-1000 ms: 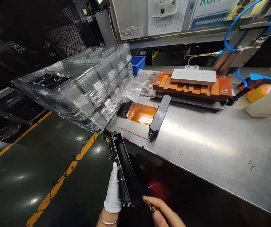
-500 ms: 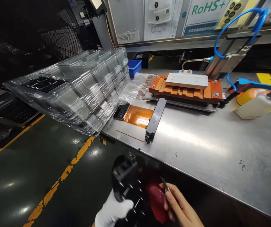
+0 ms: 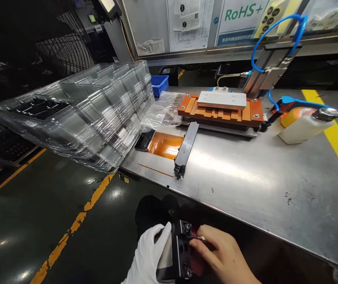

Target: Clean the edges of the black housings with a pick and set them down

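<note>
Steel table [image 3: 246,177] and dark floor [image 3: 53,213] fill the scene. Below the table's near edge, the gloved left hand [image 3: 148,252] grips a black part [image 3: 177,252] from its left side. The bare right hand [image 3: 223,252] pinches a thin tool [image 3: 197,238], its tip at the part. On the table lie a grey bar [image 3: 187,148] and, just left of it, an orange sheet [image 3: 166,145]; farther out are a press [image 3: 222,106], stacked clear trays [image 3: 106,110] to the left and a bottle [image 3: 301,128] to the right.
</note>
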The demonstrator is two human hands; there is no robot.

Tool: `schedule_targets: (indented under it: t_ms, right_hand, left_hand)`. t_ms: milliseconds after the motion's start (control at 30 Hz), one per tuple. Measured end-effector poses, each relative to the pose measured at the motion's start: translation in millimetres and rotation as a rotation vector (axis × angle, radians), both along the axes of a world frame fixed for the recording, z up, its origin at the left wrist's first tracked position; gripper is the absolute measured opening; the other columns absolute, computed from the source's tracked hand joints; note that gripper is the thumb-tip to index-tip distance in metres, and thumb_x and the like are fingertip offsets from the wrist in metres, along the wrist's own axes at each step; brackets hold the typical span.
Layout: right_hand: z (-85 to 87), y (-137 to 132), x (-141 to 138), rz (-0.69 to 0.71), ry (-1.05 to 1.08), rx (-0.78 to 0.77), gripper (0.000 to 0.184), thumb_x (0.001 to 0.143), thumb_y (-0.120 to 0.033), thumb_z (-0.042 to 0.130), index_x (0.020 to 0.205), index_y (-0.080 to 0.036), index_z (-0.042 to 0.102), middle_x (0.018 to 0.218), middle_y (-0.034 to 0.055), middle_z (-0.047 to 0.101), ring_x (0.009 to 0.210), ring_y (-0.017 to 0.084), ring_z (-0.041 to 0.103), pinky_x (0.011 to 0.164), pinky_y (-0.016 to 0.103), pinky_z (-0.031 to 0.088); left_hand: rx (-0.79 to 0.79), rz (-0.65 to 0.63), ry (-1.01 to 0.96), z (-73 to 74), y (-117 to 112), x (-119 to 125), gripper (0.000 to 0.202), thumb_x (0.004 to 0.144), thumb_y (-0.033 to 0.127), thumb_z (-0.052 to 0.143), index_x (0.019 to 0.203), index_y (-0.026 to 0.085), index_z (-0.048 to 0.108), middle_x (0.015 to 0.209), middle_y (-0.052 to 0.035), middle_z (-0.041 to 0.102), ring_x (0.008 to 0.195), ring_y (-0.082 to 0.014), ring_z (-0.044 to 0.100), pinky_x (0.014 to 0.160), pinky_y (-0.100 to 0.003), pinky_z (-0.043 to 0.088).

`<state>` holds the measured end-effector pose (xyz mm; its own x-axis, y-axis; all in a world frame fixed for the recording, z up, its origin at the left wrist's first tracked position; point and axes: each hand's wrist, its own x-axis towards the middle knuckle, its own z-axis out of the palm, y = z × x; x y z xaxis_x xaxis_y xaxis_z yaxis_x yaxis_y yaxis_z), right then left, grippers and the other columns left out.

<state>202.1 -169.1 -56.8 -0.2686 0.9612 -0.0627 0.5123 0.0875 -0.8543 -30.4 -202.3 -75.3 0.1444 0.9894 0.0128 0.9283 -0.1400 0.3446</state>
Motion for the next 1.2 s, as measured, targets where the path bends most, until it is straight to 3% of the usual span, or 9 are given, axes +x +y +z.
schedule_targets:
  t_ms: [133,267,367,467,533,633,867,1067,1200]
  right_hand:
    - [-1.1,-2,-1,-0.021,-0.011,0.070,0.040,0.095,-0.059,0.045,0.078,-0.023,0.052,0.071,-0.0032,0.054,0.062,0.013,0.053,0.057,0.025,0.039]
    - [1.9,-1,-1,-0.013,0.019,0.062,0.045,0.097,-0.058,0.042,0.068,-0.023,0.046,0.065,-0.0040,0.050,0.058,0.013,0.050,0.055,0.025,0.037]
    - [4.1,-2,-2,0.014,0.129,-0.049,0.042,0.100,-0.056,0.032,0.082,-0.025,0.054,0.076,-0.0024,0.056,0.068,0.014,0.056,0.064,0.025,0.043]
    - [3.8,-6,-4,0.000,0.113,-0.018,0.042,0.102,-0.051,0.029,0.081,-0.025,0.054,0.074,-0.0020,0.055,0.069,0.015,0.056,0.065,0.027,0.044]
    - [3.0,-8,-5,0.004,0.120,0.002,0.042,0.102,-0.050,0.029,0.078,-0.025,0.053,0.073,-0.0019,0.054,0.068,0.015,0.055,0.065,0.027,0.043]
    - [3.1,-10,-7,-0.036,0.196,-0.063,0.040,0.103,-0.047,0.025,0.087,-0.026,0.055,0.079,-0.0015,0.056,0.073,0.015,0.057,0.070,0.028,0.045]
    - [-2.1,-13,-12,-0.070,0.130,0.043,0.032,0.102,-0.046,0.034,0.092,-0.029,0.059,0.079,-0.0017,0.057,0.073,0.017,0.058,0.069,0.028,0.046]
    - [-0.2,-13,-20,-0.172,0.322,-0.190,0.038,0.100,-0.053,0.035,0.084,-0.027,0.057,0.080,-0.0019,0.052,0.074,0.016,0.056,0.070,0.026,0.045]
    - [5.3,-8,-18,-0.298,0.439,-0.319,0.045,0.099,-0.061,0.028,0.088,-0.026,0.054,0.083,-0.0016,0.053,0.077,0.016,0.053,0.071,0.025,0.044]
  left_hand:
    - [0.061,-0.115,-0.005,0.9,0,-2,0.053,0.082,0.026,0.054,0.134,0.028,0.057,0.113,-0.0090,0.068,0.099,-0.0257,0.069,0.083,-0.035,0.059]
    - [0.082,-0.075,-0.010,10.3,-1,4,0.063,0.077,0.027,0.061,0.139,0.026,0.052,0.121,-0.0117,0.063,0.107,-0.0289,0.065,0.088,-0.039,0.057]
    - [0.098,-0.075,-0.037,19.6,0,11,0.067,0.075,0.024,0.062,0.141,0.025,0.048,0.123,-0.0112,0.061,0.109,-0.0288,0.063,0.088,-0.039,0.057]
    - [0.100,-0.055,-0.040,23.9,1,12,0.069,0.074,0.021,0.062,0.141,0.028,0.047,0.119,-0.0085,0.062,0.105,-0.0282,0.064,0.085,-0.039,0.058]
    - [0.113,-0.074,-0.080,24.6,2,11,0.076,0.074,0.021,0.060,0.146,0.029,0.039,0.123,-0.0092,0.060,0.109,-0.0284,0.063,0.088,-0.040,0.057]
    - [0.093,-0.123,-0.137,25.8,2,9,0.084,0.073,0.025,0.061,0.151,0.030,0.029,0.130,-0.0103,0.055,0.114,-0.0298,0.061,0.091,-0.042,0.056]
    - [0.001,-0.042,-0.171,18.6,-3,10,0.080,0.074,0.026,0.061,0.150,0.030,0.033,0.131,-0.0104,0.055,0.115,-0.0307,0.060,0.092,-0.043,0.054]
    - [-0.047,-0.036,-0.241,10.4,-7,5,0.089,0.071,0.021,0.063,0.151,0.035,0.026,0.141,-0.0089,0.048,0.124,-0.0295,0.055,0.096,-0.041,0.052]
    - [-0.100,-0.057,-0.274,12.1,-4,3,0.088,0.071,0.028,0.068,0.151,0.034,0.030,0.140,-0.0092,0.050,0.124,-0.0310,0.055,0.096,-0.041,0.052]
